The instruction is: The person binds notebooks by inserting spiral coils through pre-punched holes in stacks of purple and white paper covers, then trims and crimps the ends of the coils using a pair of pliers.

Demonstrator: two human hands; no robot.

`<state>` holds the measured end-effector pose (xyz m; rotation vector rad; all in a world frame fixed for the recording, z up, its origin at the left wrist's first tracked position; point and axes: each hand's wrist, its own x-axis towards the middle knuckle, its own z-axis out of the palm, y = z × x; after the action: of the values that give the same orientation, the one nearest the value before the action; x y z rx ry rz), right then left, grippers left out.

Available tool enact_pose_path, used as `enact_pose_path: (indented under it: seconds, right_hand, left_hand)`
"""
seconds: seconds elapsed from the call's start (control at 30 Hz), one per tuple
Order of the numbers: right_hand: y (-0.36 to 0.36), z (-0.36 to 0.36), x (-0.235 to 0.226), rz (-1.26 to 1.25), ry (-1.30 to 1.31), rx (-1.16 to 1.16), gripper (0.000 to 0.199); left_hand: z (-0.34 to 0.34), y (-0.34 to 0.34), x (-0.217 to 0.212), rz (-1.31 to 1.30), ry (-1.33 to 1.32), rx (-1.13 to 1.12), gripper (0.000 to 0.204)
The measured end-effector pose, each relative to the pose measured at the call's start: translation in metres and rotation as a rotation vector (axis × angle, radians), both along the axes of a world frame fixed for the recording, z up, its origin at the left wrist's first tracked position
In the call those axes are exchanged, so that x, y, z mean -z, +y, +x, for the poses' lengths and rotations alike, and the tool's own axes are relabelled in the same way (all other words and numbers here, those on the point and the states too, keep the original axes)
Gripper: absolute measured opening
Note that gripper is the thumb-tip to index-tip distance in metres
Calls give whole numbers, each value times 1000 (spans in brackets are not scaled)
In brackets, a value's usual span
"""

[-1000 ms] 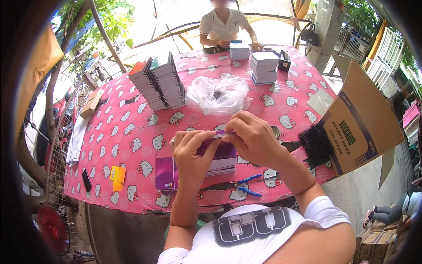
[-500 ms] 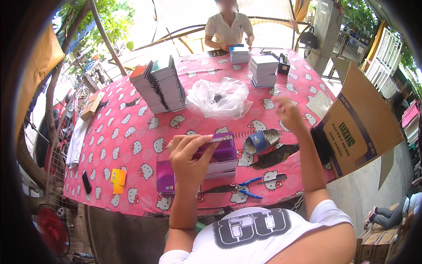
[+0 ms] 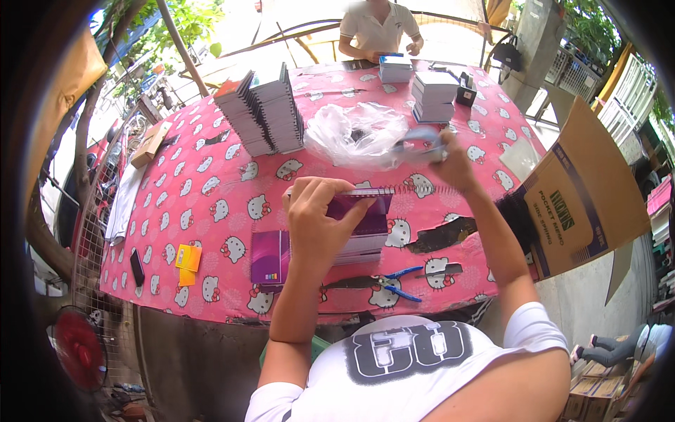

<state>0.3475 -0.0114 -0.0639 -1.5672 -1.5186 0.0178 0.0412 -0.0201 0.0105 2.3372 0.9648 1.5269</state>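
My left hand (image 3: 318, 218) pinches a purple-covered notebook (image 3: 367, 208) by its top edge, fingers behind and thumb in front. A wire coil (image 3: 430, 188) runs through part of the edge and sticks out to the right past the notebook. Farther off to the right, my right hand (image 3: 453, 163) grips a blue slipper (image 3: 420, 146), blurred by motion, in front of the clear plastic bag (image 3: 355, 137). Below the held notebook stands a pile of purple notebooks (image 3: 364, 247), and another purple cover (image 3: 267, 257) lies to its left.
Blue-handled pliers (image 3: 394, 283) lie near the front edge. Tall stacks of coil-bound notebooks (image 3: 264, 116) stand at the back left, a pile of books (image 3: 434, 98) at the back right. An open cardboard box (image 3: 580, 204) is at the right. A person (image 3: 380, 35) sits across the table.
My right hand has taken up the blue slipper from beside the notebook pile and moved it away, toward the plastic bag. The left hand still holds the notebook, now slightly higher over the pile.
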Motion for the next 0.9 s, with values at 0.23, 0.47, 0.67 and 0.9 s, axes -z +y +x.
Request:
enact_pose_path:
  seconds: [0.23,0.47,0.67,0.9]
  right_hand:
    - [-10,-21,-90,-285,336,-672,47]
    - [5,-39,-101,-218,-143,-427,51]
    - [7,-49,-91,-111,-83,-417,31]
    - [16,-67,-103,-111,-18,-437,33]
  left_hand:
    - [2,1,-2,-40,-14,32,24]
    - [3,6,-2,-72,-20,48,27]
    - [2,10,-9,-18,3,26,32]
    - [-8,12,17,-227,-290,51,35]
